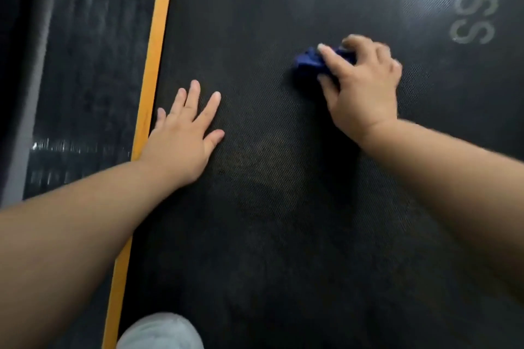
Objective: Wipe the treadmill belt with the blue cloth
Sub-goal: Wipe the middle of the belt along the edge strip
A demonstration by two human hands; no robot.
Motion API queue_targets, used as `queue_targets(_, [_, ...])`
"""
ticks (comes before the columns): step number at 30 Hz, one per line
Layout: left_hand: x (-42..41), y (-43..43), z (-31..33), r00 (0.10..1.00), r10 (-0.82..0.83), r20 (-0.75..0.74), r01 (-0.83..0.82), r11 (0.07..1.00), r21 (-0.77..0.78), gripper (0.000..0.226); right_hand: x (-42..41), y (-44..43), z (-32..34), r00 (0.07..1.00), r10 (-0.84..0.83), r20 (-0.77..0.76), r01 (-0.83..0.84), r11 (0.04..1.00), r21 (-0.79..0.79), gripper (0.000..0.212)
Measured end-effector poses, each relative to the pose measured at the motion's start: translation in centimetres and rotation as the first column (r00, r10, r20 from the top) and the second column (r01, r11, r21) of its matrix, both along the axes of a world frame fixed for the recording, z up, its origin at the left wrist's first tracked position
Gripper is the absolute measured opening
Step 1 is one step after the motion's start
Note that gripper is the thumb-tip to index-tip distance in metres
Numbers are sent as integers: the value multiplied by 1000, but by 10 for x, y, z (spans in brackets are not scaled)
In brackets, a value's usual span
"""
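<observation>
The black textured treadmill belt (283, 207) fills most of the view. A bunched blue cloth (307, 64) lies on the belt right of centre. My right hand (363, 85) grips the cloth from above, fingers curled over it, so most of the cloth is hidden. My left hand (184, 136) rests flat on the belt near its left edge, fingers spread and straight, holding nothing.
An orange strip (150, 88) runs along the belt's left edge, with a black ribbed side rail (85, 79) beyond it. Pale lettering (473, 17) is printed on the belt at the upper right. A grey-clad knee (161, 331) shows at the bottom.
</observation>
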State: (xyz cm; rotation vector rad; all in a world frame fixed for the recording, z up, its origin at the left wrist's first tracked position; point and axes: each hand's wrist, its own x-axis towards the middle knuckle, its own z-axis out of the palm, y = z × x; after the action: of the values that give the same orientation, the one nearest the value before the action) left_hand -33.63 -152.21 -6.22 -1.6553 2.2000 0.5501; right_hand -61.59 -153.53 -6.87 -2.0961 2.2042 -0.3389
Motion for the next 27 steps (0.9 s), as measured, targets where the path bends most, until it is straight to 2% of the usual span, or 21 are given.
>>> queue_targets(2, [0,-1,2,1000,-5,1,5,1000,6,63,12,10,3,999,34,15,-34,999,9,44])
queue_targets(5, [1,0,0,1000,-4,-21,4,1000,-18,63,52,77,2,958,280,58,-279,960,-22,38])
queue_targets(7, [2,1,0,1000,-13,-29,13,999,-32,63,68,124,-1,863,498,80,-500,866,3,35])
queue_targets(9, [2,2,1,999,-22,-36,20,999,-50,62,62,131,-5,775,628,78,-631,776,22,37])
queue_targets(11, [2,3,-1,998,-32,-45,28,996,-79,61,48,103,-10,818,573,43,-573,819,-8,35])
queue_targets(14, [11,6,0,995,-64,-75,53,989,-140,58,25,35,-8,965,261,-8,-261,964,-59,38])
queue_targets(17, [24,13,4,986,-169,19,167,947,-274,55,23,-11,-3,1000,15,-9,-15,999,35,44])
queue_targets(19, [35,23,9,990,-125,70,142,933,-331,54,43,-4,0,1000,26,-10,-26,999,42,44])
queue_targets(22, [58,40,10,996,56,63,-32,941,-336,64,81,65,-2,939,344,-2,-344,939,-3,38])
queue_targets(25, [77,51,4,990,130,55,-107,945,-310,72,92,128,-8,762,645,49,-647,762,27,35])
queue_targets(27, [77,54,2,990,132,50,-110,942,-317,72,83,110,-8,644,761,80,-765,640,73,35])
